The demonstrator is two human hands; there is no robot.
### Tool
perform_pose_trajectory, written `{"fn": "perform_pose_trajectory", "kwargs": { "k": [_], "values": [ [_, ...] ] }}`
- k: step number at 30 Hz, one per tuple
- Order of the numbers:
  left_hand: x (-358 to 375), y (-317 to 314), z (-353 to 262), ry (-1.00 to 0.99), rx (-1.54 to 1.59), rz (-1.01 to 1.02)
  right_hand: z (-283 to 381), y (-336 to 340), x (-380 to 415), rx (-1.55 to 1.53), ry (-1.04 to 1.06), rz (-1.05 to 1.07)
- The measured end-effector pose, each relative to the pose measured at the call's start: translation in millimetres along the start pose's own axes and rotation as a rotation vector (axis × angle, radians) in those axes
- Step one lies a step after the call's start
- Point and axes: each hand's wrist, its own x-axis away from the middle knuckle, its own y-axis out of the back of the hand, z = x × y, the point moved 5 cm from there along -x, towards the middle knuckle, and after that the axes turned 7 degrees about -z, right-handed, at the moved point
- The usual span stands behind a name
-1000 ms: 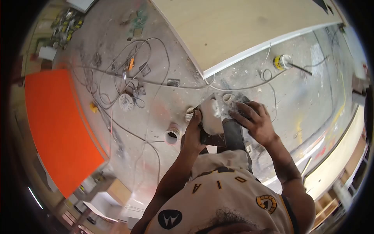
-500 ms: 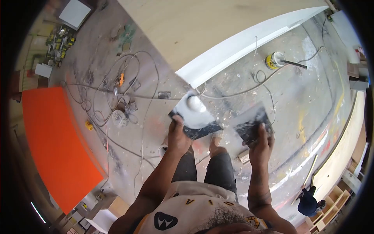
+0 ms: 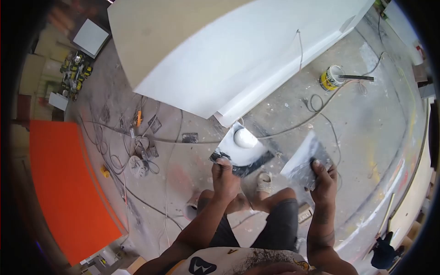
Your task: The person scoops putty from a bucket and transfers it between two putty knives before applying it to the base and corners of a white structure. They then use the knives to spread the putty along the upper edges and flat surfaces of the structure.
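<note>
My left hand (image 3: 225,179) is closed on the near edge of a dark flat spreader (image 3: 257,167), held out at waist height. White filler-like paste (image 3: 236,155) covers much of its face, with a rounded mound (image 3: 246,138) near the far corner. To the right, my right hand (image 3: 325,182) grips a second flat spreader (image 3: 302,160), thin and squarish, greyish and smeared with white; motion blurs it. The two spreaders are apart. Just beyond the loaded one is the lower corner of a large box-like piece (image 3: 229,68) with a white side and a beige top.
A bucket (image 3: 330,80) with a stick (image 3: 360,78) stands on the stained floor at right. Cables (image 3: 201,142) snake across the floor. An orange panel (image 3: 68,188) is at left, power tools (image 3: 75,71) behind it. Another person (image 3: 384,252) is at lower right.
The view has shifted, showing more of the large piece's white side. My knees are now more bent. Both hands still hold their spreaders; the right one has turned and shows a whiter face.
</note>
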Motion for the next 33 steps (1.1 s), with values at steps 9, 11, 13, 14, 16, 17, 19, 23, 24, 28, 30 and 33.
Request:
{"fn": "perform_pose_trajectory", "kwargs": {
  "k": [9,11,13,14,16,17,19,23,24,28,30,33],
  "values": [
    [-84,12,53,-1.236,-0.268,0.712,-193,-36,-71,-0.281,-0.545,0.411],
    [-83,23,70,-1.324,-0.438,0.757,-218,-39,-79,-0.297,-0.57,0.521],
    [-82,34,89,-1.322,-0.508,0.699,-238,-32,-80,-0.363,-0.549,0.588],
    [-75,41,91,-1.32,-0.504,0.693,-246,-27,-82,-0.398,-0.562,0.524],
    [-79,47,90,-1.161,-0.758,0.628,-236,-33,-84,-0.425,-0.559,0.471],
    [-69,56,89,-1.146,-0.759,0.617,-233,-29,-78,-0.442,-0.556,0.395],
    [-68,61,86,-1.131,-0.883,0.563,-216,-29,-76,-0.452,-0.533,0.341],
    [-69,84,107,-1.062,-0.913,0.563,-171,-39,-93,-0.383,-0.117,0.35],
    [-88,108,129,-0.78,-0.645,0.382,-161,-44,-102,-0.295,0.037,0.302],
    [-105,125,158,-0.196,-0.04,0.084,-102,-89,-117,-0.285,0.296,0.466],
    [-84,108,153,0.092,0.37,0.219,-60,-112,-124,-0.206,0.433,0.489],
    [-65,105,153,0.203,0.386,0.26,12,-149,-110,-0.025,0.878,0.424]
  ]
}}
